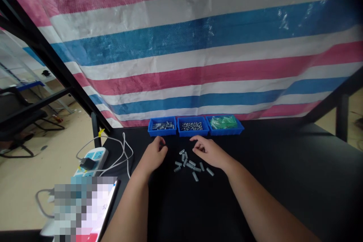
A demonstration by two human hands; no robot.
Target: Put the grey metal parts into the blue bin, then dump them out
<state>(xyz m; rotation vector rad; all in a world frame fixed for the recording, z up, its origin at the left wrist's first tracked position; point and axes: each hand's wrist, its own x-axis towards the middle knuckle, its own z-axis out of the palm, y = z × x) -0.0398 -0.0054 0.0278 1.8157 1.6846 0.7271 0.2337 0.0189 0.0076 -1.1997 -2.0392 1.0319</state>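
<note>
Those loose little pieces [190,165] look like smooth, shiny metal, and the black tabletop [181,208] under them is pretty matt. Far side bins [193,134] are smooth plastic, with crinkly glossy green film [224,122] in the right one, and the far striped sheet [195,60] is creased, kinda shiny woven-looking plastic.

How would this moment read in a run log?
left hand: curled; right hand: thumb and fingers apart; loose metal pieces: on black tabletop, near hands; three blue bins: row behind
</note>
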